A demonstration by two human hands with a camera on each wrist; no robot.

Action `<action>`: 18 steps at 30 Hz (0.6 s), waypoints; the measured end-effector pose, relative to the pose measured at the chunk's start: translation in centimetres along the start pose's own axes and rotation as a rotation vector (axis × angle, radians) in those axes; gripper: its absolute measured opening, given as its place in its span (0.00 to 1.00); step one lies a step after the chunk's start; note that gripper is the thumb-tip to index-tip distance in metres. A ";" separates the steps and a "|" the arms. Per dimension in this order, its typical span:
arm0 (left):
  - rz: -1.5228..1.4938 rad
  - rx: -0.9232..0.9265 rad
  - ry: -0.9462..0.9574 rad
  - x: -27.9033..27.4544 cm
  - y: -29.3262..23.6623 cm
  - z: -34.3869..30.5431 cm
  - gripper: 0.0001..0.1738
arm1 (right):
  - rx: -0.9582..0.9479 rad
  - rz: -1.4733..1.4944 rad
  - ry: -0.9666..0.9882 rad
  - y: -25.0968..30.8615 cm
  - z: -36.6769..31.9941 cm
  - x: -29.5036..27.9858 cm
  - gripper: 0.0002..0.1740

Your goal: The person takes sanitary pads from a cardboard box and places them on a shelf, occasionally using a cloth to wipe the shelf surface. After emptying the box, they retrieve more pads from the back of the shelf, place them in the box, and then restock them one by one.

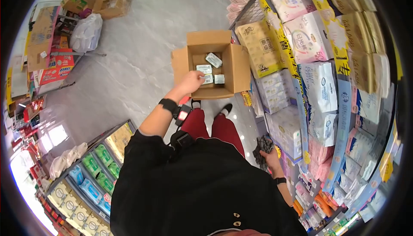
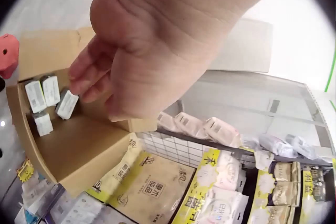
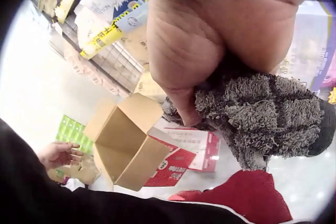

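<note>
The cardboard carton [image 1: 209, 38] is standing on the floor [image 1: 137, 51] just in front of the person's feet, its flaps spreading outward, which is probably keeping the inside reachable from above. It is sitting near the shelving, where a brown tissue pack [image 1: 260, 48] is resting, so both are likely staying within arm's reach. Inside, four small pale packs [image 1: 214, 60] are lying loosely at uneven angles, apparently because the carton is giving them far more room than they are needing. The right hand [image 1: 271, 159] is grasping a shaggy grey-and-black checked cloth [image 3: 273, 113], which is bunching and hanging from its grip at the person's right side, presumably out of the way of the carton. The left hand [image 1: 192, 82] is hovering over the carton's left side, its fingers bending loosely and seemingly holding nothing. The packs are lying below and just beyond its fingertips, toward the right in the head view; whether a finger is touching the nearest one, the pictures are not showing. The cloth is hanging well apart from this hand.
</note>
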State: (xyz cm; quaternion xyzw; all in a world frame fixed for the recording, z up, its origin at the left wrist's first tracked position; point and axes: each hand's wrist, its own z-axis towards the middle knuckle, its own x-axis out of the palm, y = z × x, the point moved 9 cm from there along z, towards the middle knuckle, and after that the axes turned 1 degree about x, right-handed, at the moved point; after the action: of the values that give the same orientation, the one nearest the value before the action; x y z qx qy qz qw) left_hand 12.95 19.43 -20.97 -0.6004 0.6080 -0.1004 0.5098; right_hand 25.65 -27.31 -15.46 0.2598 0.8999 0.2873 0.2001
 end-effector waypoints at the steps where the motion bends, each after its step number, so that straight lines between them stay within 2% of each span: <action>1: 0.051 0.033 -0.011 1.2 0.3 1.8 0.17 | 0.102 0.038 -0.008 -0.3 -0.5 0.2 0.35; 3: 0.105 0.002 0.043 3.9 1.4 4.9 0.17 | 0.238 0.014 -0.051 -3.0 -0.3 -0.7 0.36; 4: 0.165 -0.030 0.083 5.5 2.1 6.4 0.18 | 0.294 0.000 -0.042 -7.8 0.7 -2.0 0.36; 6: 0.236 -0.040 0.138 7.2 2.6 8.8 0.16 | 0.328 -0.155 -0.014 -9.1 1.7 -1.3 0.35; 7: 0.344 -0.041 0.176 8.4 3.7 10.4 0.16 | 0.377 0.041 -0.017 -10.5 2.2 -0.6 0.30; 8: 0.450 -0.041 0.220 9.8 5.0 11.8 0.15 | 0.404 0.041 -0.005 -10.3 2.5 0.4 0.30; 10: 0.492 -0.090 0.206 11.4 7.0 14.7 0.13 | 0.483 0.088 0.015 -10.7 4.1 1.5 0.21; 11: 0.555 -0.065 0.208 13.2 8.0 16.5 0.13 | 0.504 0.033 0.034 -12.3 5.4 1.0 0.22; 12: 0.623 -0.036 0.213 13.5 8.4 17.9 0.14 | 0.489 0.163 -0.004 -13.7 6.0 1.4 0.22; 14: 0.614 -0.059 0.277 15.7 10.6 20.7 0.16 | 0.547 0.117 -0.063 -16.6 6.7 0.8 0.22; 16: 0.787 0.098 0.182 18.0 11.9 24.1 0.18 | 0.568 0.119 -0.077 -19.3 7.0 0.2 0.24; 17: 0.848 0.101 0.222 19.3 12.8 25.4 0.19 | 0.590 0.104 -0.101 -20.0 7.0 -0.3 0.24; 18: 0.820 0.130 0.100 20.4 13.7 26.9 0.21 | 0.611 0.082 -0.122 -20.5 7.3 -1.0 0.25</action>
State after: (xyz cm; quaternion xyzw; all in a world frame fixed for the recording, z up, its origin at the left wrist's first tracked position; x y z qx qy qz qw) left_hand 29.20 19.21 -53.58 -0.2694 0.8131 0.0437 0.5141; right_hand 22.93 -39.16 -33.49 0.3608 0.9197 -0.0046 0.1547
